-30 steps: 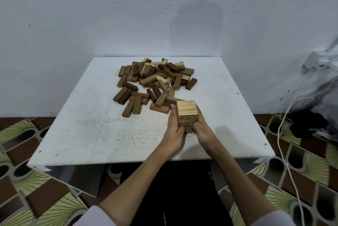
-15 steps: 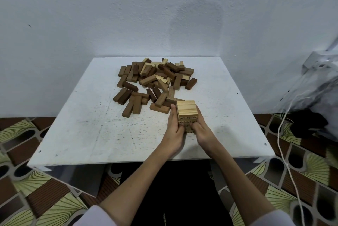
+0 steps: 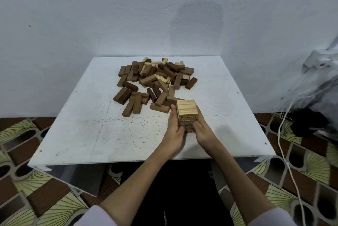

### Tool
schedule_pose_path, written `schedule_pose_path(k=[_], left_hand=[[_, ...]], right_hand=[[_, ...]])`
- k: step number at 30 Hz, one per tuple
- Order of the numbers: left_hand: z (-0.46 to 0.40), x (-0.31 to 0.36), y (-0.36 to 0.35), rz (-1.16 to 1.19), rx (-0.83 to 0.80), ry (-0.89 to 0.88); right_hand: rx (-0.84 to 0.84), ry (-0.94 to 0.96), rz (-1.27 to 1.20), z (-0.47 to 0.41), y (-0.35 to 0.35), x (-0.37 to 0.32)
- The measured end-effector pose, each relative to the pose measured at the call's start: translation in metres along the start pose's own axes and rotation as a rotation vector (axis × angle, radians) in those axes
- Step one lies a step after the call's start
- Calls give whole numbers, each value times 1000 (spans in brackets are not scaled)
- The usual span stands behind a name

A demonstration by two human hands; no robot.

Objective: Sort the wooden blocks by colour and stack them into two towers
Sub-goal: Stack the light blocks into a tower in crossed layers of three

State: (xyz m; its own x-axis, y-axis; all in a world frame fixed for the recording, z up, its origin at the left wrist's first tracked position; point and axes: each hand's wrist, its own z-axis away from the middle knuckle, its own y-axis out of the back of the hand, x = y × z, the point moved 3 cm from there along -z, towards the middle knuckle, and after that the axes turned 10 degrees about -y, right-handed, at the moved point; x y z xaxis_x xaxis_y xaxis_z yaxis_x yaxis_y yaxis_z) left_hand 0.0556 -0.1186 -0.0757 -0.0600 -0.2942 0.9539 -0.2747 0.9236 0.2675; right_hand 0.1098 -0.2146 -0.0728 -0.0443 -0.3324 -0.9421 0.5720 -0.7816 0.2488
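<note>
A short tower of light wooden blocks (image 3: 186, 107) stands on the white table (image 3: 91, 130), right of the middle and toward the near edge. My left hand (image 3: 174, 130) presses flat against its left side with the fingers extended. My right hand (image 3: 204, 132) presses against its right side, and both thumbs meet at the front near the base. Behind and to the left lies a loose pile of dark and light blocks (image 3: 155, 81); the dark ones are the greater part. The tower's lower layers are partly hidden by my hands.
The table stands against a white wall (image 3: 164, 15). On the patterned floor at the right lie a plastic bag with dark cloth (image 3: 314, 97) and a white cable (image 3: 285, 152). Bare table surface shows left of and in front of the pile.
</note>
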Motion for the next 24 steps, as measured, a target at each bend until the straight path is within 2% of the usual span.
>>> schedule_pose_path(k=[10,13,16,24], left_hand=[[0,-2,1,3,-3,24],[2,1,4,73,17,32],[6,7,13,126,89,56],[-16,6,79,-59,357,-87]], right_hand=[[-10,-39,-27,-1,-1,0],[-38,-95,-55,-2,2,-1],[-47,-119,-113,4,12,-4],[147,-9,-120,-19,58,-27]])
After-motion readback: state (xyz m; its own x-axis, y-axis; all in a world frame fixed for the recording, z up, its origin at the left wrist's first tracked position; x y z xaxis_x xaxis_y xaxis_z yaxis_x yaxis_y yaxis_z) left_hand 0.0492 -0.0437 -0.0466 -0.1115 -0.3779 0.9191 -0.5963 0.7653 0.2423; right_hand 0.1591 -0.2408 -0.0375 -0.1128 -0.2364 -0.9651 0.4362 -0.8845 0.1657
